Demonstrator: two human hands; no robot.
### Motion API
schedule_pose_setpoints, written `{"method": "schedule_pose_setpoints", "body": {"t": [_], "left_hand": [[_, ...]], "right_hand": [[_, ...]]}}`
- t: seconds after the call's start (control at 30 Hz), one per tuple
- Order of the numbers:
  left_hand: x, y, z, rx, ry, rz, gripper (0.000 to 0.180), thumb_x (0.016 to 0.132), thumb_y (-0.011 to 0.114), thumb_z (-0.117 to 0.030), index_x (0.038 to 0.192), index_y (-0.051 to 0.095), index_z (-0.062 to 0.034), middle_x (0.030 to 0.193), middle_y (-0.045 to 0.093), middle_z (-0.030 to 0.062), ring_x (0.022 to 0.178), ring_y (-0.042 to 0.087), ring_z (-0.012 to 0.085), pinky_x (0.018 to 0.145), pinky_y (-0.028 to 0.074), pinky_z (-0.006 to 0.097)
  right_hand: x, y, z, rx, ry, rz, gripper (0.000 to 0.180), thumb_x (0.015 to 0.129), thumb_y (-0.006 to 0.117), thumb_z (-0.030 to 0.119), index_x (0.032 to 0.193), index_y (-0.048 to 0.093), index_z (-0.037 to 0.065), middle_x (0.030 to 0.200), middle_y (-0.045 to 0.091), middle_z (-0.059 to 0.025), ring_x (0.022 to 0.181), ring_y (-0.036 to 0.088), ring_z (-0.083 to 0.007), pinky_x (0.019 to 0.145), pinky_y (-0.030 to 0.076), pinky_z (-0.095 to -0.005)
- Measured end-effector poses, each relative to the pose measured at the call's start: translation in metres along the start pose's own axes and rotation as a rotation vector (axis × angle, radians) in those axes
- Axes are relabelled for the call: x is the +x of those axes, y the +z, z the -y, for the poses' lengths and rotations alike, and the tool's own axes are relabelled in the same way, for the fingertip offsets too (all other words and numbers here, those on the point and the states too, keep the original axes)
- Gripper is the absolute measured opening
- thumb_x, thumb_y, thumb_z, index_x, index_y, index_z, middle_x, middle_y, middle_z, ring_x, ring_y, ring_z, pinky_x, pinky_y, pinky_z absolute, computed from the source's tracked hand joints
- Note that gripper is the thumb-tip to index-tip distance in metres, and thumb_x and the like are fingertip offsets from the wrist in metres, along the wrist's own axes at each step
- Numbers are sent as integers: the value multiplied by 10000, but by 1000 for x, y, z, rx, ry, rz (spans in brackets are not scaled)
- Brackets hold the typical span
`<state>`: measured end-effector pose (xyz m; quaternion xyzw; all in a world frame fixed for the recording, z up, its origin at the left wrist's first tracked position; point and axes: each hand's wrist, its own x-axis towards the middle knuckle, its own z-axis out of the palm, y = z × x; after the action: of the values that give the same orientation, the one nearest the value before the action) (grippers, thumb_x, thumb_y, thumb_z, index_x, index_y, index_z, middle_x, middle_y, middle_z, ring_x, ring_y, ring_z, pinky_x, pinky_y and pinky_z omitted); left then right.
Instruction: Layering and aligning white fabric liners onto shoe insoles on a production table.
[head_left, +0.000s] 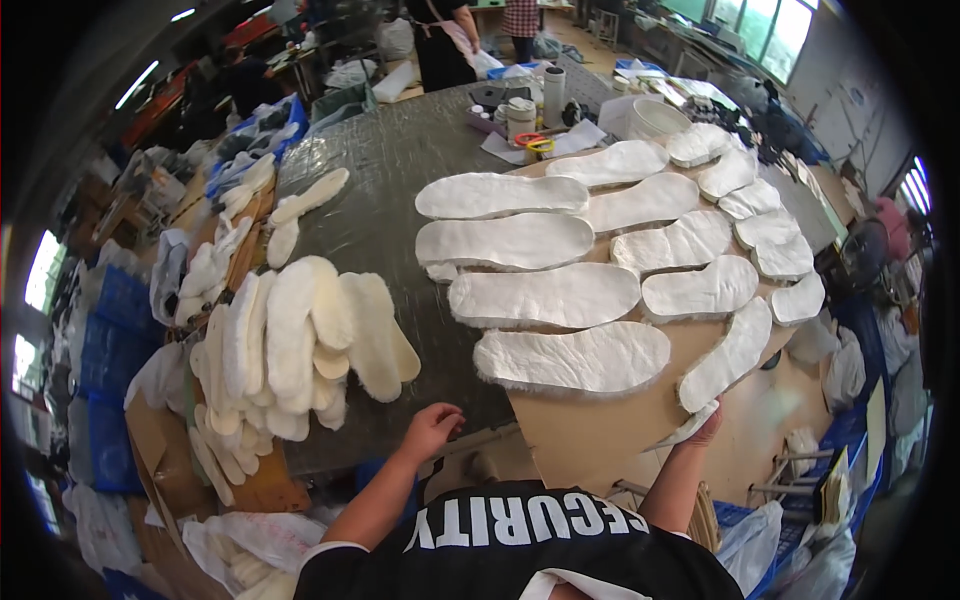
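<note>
Black cloth of the person's shirt (520, 545) fills the six o'clock edge, both forearms rising from it. Beyond spreads the dark table (385, 190), the largest thing here, running toward twelve o'clock. On its right half lies a brown cardboard sheet (590, 425), overhanging the near edge; it seems to serve as a tray, since white insoles (545, 295) are laid flat across it in rows, spaced apart, perhaps to dry or be counted. At nine o'clock a fluffy pile of fleece insoles (300, 340) leans overlapped, stacked rather than spread, probably stock waiting.

The right hand (708, 428), at five o'clock, has its grip closed on the end of a narrow insole (695, 425) at the cardboard's near corner. The left hand (430, 430) hovers at the table edge near the pile, fingers loosely curled, holding nothing.

At twelve o'clock stand jars, tape rolls (533, 142) and a white bucket (655, 117); another person (440, 40) works behind. Blue crates (110, 350) and bags crowd the left, hemming in that side.
</note>
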<state>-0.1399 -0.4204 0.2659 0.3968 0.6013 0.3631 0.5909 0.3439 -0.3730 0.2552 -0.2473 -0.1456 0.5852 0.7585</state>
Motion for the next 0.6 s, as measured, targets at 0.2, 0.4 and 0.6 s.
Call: {"method": "schedule_pose_setpoints", "body": {"t": [0.2, 0.4, 0.6], "left_hand": [[81, 27, 3, 781, 582, 100, 346, 811, 642, -190, 1124, 584, -56, 1018, 598, 164, 992, 555, 339, 868, 441, 437], [176, 53, -59, 1128, 566, -63, 605, 797, 667, -346, 1319, 466, -115, 1407, 355, 212, 1311, 304, 394, 1072, 280, 508], [233, 67, -80, 1185, 331, -132, 635, 832, 618, -407, 1387, 411, -179, 1485, 282, 163, 1365, 243, 363, 1073, 222, 588]], "right_hand": [[-63, -27, 37, 27, -66, 94, 520, 936, 374, 337, 1310, 454, -15, 1266, 549, -189, 1153, 541, -352, 1004, 424, -483], [-107, -25, 100, -116, -177, 150, 513, 940, 374, 320, 1316, 452, -20, 1282, 539, -192, 1165, 531, -351, 1019, 410, -492], [-131, -25, 154, -189, -285, 123, 499, 945, 467, 334, 1308, 463, -9, 1315, 516, -175, 1204, 498, -320, 1039, 386, -470]]}}
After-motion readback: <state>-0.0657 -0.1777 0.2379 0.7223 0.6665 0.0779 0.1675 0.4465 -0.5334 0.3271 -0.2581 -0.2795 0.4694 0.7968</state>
